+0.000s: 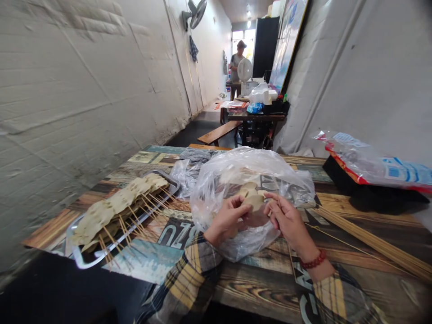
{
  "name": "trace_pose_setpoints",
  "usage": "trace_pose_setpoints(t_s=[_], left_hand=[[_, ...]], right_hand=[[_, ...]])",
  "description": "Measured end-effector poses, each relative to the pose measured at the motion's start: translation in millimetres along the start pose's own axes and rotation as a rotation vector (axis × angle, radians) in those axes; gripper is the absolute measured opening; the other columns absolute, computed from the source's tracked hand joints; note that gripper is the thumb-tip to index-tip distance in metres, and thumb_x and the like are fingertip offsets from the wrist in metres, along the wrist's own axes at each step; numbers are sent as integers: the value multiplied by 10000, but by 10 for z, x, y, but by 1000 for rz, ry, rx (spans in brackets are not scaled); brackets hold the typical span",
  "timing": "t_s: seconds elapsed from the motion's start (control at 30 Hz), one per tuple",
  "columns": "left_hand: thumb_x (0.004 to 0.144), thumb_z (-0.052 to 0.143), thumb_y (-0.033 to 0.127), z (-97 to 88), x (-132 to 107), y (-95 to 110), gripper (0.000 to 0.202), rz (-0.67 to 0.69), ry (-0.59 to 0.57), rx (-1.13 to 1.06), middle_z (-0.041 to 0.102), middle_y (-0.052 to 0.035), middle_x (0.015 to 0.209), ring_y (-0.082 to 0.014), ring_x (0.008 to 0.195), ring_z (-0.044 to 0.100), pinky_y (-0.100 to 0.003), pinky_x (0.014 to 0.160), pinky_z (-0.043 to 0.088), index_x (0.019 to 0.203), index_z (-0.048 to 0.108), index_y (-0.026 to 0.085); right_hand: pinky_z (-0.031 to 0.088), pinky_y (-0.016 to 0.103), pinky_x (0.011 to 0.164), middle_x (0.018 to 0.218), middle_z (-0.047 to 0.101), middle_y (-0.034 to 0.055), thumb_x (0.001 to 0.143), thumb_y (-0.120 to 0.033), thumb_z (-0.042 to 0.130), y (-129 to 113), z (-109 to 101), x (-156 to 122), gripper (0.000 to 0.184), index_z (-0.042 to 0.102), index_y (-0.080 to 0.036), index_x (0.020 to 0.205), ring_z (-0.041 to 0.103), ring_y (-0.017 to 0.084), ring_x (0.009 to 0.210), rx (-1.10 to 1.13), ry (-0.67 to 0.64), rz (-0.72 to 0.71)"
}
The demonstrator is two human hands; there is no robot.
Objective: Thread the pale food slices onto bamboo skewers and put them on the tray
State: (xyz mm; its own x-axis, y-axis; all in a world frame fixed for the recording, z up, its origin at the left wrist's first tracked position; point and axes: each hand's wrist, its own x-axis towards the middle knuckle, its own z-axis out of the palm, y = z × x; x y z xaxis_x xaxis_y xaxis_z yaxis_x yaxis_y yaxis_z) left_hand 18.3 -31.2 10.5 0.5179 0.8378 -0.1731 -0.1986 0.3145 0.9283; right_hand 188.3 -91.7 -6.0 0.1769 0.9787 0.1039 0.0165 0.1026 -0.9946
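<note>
A flat pale beige food slice (254, 203) is pinched between the thumb and fingers of my left hand (230, 217), above an open clear plastic bag (216, 180). My right hand (285, 219) is closed beside it, its fingertips pressed together at the slices' right edge; what they grip is partly hidden. More beige pieces (249, 188) show just behind my fingers, over the bag. To the left, a metal tray (79, 256) bears a pile of similar slices threaded on wooden skewers (135, 218), whose bare ends stick out toward me.
A bundle of bare bamboo skewers (367, 240) lies on the right of the patterned table (263, 292). Behind it stands a black container (357, 182) topped by a red-and-blue printed plastic package (381, 164). Farther off are a bench (219, 132), a cluttered table and a standing person (237, 63).
</note>
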Motion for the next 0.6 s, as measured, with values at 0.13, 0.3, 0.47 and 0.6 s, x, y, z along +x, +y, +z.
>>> trace_pose_setpoints(t_s=[0.13, 0.3, 0.47, 0.6], left_hand=[[628, 779, 377, -58, 25, 20, 348, 98, 141, 15, 612, 20, 665, -96, 575, 553, -191, 534, 397, 752, 530, 168], [656, 717, 291, -110, 54, 13, 314, 133, 219, 45, 644, 16, 646, -71, 472, 473, -175, 470, 343, 907, 572, 170], [677, 707, 259, -133, 67, 28, 239, 194, 232, 53, 571, 37, 587, -63, 491, 461, -171, 475, 323, 870, 639, 136], [685, 726, 305, -143, 72, 22, 243, 204, 236, 48, 615, 7, 632, -72, 525, 490, -179, 497, 335, 831, 641, 131]], right_hand=[[330, 213, 405, 728, 566, -26, 945, -528, 433, -32, 30, -56, 519, 496, -194, 1336, 401, 66, 428, -50, -7, -18], [306, 192, 372, 672, 529, -50, 954, -530, 420, -39, 138, -155, 573, 387, -221, 1436, 370, 66, 409, 10, -48, 10], [332, 196, 383, 644, 528, -43, 973, -514, 371, -13, 227, -228, 512, 517, -183, 1336, 402, 66, 390, -88, -171, 55], [493, 256, 580, 759, 664, 38, 954, -413, 443, 14, 233, -237, 377, 699, -201, 1130, 617, 151, 627, -318, -135, -108]])
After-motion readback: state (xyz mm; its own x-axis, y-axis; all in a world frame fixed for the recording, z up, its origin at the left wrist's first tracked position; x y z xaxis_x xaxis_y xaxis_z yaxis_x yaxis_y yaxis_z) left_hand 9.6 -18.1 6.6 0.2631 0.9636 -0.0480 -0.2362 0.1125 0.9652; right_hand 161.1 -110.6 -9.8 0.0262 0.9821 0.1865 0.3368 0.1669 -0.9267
